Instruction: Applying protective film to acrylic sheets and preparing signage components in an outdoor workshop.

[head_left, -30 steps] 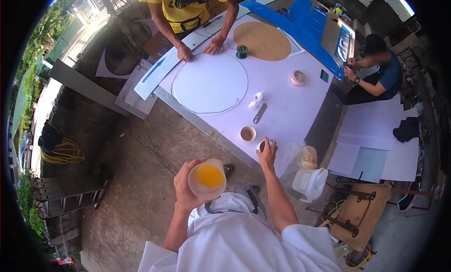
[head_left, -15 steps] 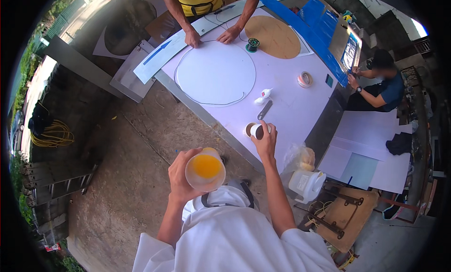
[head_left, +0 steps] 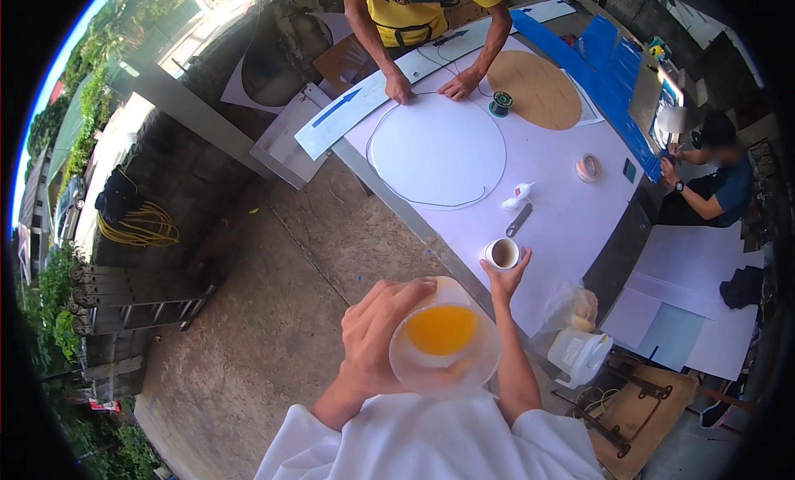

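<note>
Concrete ground (head_left: 273, 314) runs under a long white table (head_left: 571, 223) that crosses the view from 12 o'clock toward 4 o'clock. On it lie a white disc (head_left: 437, 149) ringed by a thin wire, a brown disc (head_left: 534, 88) at its 2 o'clock, a small green spool (head_left: 499, 106), a roll of tape (head_left: 588, 167), a small white bottle (head_left: 517, 196) and a grey tool (head_left: 519, 220). 2 other people work at the table: 1 in a yellow shirt (head_left: 422, 4) at 12 o'clock with both hands by the white disc, 1 seated in a dark shirt (head_left: 729, 190) at 3 o'clock. A white jug (head_left: 580, 356) sits off the table's near end, at 4 o'clock from the cups.

Left hand (head_left: 381, 335) wraps around a clear plastic cup (head_left: 445, 339) of orange liquid, held close to the body. Right hand (head_left: 509, 277) pinches a small white cup (head_left: 500, 253) of brown liquid at the table's near edge, at 1 o'clock from the plastic cup and just beside it.
</note>
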